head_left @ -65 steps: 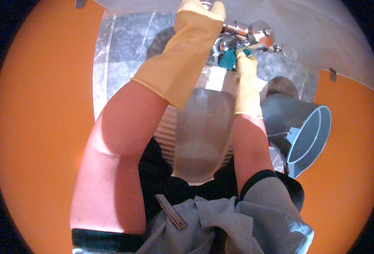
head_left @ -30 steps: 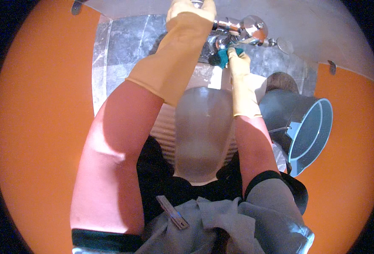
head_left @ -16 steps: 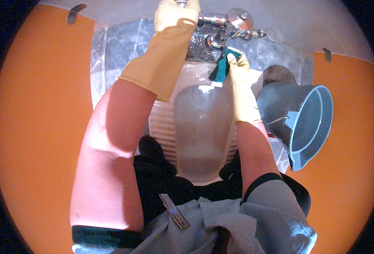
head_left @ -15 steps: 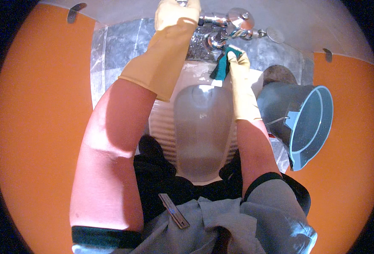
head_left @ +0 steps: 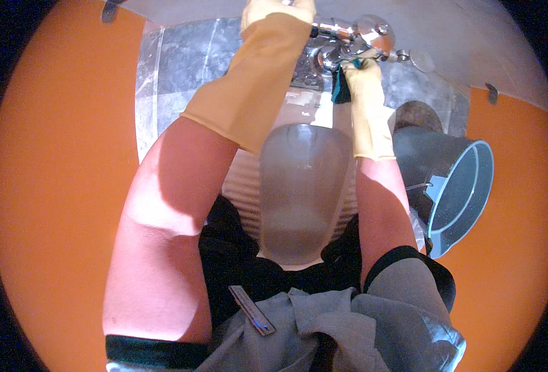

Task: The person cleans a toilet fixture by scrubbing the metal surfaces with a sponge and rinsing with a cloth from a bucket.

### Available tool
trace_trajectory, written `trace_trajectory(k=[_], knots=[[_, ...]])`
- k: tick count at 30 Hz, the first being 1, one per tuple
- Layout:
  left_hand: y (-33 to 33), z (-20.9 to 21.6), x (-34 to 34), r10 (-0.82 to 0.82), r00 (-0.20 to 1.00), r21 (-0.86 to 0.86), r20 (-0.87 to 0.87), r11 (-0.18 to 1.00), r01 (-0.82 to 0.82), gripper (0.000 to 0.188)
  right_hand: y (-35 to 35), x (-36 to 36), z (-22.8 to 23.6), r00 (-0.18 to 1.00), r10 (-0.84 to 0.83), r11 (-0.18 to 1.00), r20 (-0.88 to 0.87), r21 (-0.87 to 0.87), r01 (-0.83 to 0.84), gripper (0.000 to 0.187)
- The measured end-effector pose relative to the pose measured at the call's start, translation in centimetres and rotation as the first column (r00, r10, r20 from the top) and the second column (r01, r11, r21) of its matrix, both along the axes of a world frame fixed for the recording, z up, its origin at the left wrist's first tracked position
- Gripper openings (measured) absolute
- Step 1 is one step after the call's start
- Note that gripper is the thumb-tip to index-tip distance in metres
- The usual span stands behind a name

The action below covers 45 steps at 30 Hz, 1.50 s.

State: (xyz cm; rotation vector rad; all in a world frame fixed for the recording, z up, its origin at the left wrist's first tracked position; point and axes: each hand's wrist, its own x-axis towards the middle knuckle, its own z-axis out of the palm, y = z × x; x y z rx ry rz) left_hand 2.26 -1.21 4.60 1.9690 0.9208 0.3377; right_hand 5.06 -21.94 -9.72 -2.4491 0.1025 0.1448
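My right hand (head_left: 363, 79), in a yellow rubber glove, pinches a dark green scouring pad (head_left: 341, 88) just below a chrome flush valve (head_left: 373, 36). The pad hangs beside the valve's round lower fitting (head_left: 327, 59). At the top edge, my left hand (head_left: 278, 12), also gloved, is closed at the left end of the valve's chrome pipe. A bit of shiny metal shows between its fingers, but most of what it grips is hidden. Below both hands lies a pale squat toilet (head_left: 242, 192) with ribbed footrests and a greyish basin.
A grey-blue bucket (head_left: 472, 211) leans tilted at the right of the toilet, its mouth facing right. Behind it is a dark round patch (head_left: 418, 115). Orange partitions (head_left: 63, 186) stand at both sides. Grey marble-like tiles (head_left: 187, 56) cover the area around the valve.
My right hand has moved up and slightly right with the green scouring pad, closer under the flush valve. The whole view has shifted a little; my left hand keeps its grip.
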Motion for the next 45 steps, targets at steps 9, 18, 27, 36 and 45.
trace_trajectory(k=[9, 18, 27, 36, 45], knots=[[0.1, 0.0, -0.4, -0.034, 0.995, 0.006, 0.092, 0.999, 0.033, 0.037, 0.7, 0.2, 0.2, 0.999, 0.018, 0.995, 0.035, -0.1, -0.014, 0.04], [0.1, 0.4, -0.6, -0.036, 0.995, -0.003, 0.089, 0.999, 0.037, 0.038, 0.6, 0.1, -0.4, 0.995, -0.094, 0.996, -0.019, 0.009, 0.094, 0.031], [-0.1, 0.3, -0.1, 0.009, 1.0, 0.003, 0.024, 1.0, -0.009, 0.038, -1.3, -5.4, -1.7, 0.909, 0.201, 0.796, -0.366, 0.601, 0.066, 0.014], [0.2, 0.5, -0.3, -0.04, 0.999, -0.026, -0.006, 0.999, 0.039, 0.037, -2.5, -1.7, -1.2, 0.992, -0.032, 0.767, -0.12, 0.634, 0.101, 0.018], [0.1, -0.5, -0.1, -0.001, 1.0, -0.022, 0.023, 1.0, 0.002, 0.034, -1.7, 8.6, -3.2, 0.838, 0.541, 0.841, 0.065, -0.019, -0.541, 0.024]])
